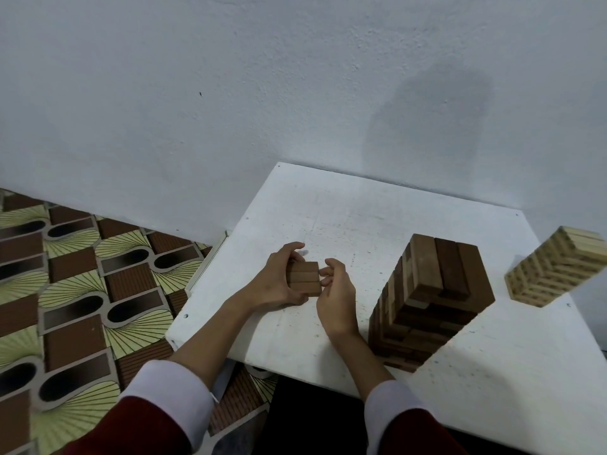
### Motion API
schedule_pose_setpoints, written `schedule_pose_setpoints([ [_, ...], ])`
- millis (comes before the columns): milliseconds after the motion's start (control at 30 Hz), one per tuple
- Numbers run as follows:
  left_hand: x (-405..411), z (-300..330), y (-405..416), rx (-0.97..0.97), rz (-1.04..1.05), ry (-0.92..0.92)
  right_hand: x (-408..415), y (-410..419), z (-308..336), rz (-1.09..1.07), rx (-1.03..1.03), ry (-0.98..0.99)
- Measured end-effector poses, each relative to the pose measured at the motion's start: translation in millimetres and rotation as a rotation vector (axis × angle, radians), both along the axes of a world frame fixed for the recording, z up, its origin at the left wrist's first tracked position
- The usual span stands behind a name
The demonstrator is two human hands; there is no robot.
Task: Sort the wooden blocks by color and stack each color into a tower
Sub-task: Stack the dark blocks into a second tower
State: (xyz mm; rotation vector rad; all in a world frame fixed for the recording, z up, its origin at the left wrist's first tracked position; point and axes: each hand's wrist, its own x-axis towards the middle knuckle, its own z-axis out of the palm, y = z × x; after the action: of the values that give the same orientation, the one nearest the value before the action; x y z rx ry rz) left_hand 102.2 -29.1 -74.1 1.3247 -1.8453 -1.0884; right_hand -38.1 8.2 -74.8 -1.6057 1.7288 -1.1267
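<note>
Three dark brown wooden blocks [304, 278] lie side by side as a flat set over the white table [328, 218]. My left hand [279, 280] grips this set from its left side, fingers curled over the far edge. My right hand [336, 297] touches the set's right end with curled fingertips. To the right stands a tall tower of dark brown blocks [433, 297]. Further right, at the frame's edge, is a tower of pale wooden blocks [555, 267].
The table stands against a white wall [295, 77], its left edge over a patterned tile floor [72, 284]. Bare tabletop lies behind and in front of my hands.
</note>
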Motion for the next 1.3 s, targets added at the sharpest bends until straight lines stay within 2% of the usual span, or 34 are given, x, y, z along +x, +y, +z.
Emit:
schedule_pose_setpoints([
  [400,-1,12,6,0.022,0.039,0.009,1,4,5,-0.02,0.014,-0.041],
  [533,4,32,10,0.021,0.122,0.038,16,13,26,0.014,0.054,-0.193],
  [700,21,81,7,-0.054,0.214,0.161,40,12,79,0.091,-0.048,-0.305],
  [933,16,162,19,-0.229,0.238,0.322,31,7,177,0.189,-0.234,-0.191],
  [1100,-17,220,36,-0.342,0.16,0.384,-13,21,246,0.302,-0.284,0.002],
  [1300,-67,239,59,-0.42,-0.029,0.234,-102,55,271,0.483,-0.195,0.15],
])
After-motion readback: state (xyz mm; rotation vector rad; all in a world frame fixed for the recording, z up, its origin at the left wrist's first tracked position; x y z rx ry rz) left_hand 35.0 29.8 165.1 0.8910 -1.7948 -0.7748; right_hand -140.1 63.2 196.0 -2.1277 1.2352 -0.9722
